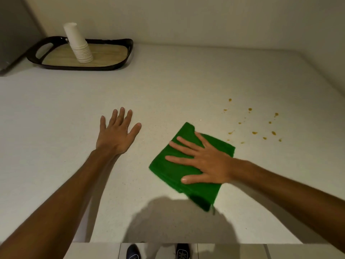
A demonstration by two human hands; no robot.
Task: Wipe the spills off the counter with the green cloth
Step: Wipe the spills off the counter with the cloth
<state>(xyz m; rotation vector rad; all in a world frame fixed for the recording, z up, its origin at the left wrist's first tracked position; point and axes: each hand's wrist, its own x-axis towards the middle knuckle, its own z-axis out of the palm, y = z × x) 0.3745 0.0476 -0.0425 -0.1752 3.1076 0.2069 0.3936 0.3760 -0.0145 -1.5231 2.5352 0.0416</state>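
Observation:
A folded green cloth [173,171] lies flat on the white counter [168,86], right of centre. My right hand [203,161] presses flat on top of it with the fingers spread, pointing left. Several small orange-brown spill drops [253,126] dot the counter to the right of the cloth, apart from it. My left hand [116,132] rests flat on the bare counter to the left of the cloth, fingers apart, holding nothing.
A dark tray [119,53] with a wooden base stands at the back left and carries a stack of white paper cups [78,43]. Walls close the back and right sides. The counter's front edge [186,243] runs along the bottom, with shoes on the floor below.

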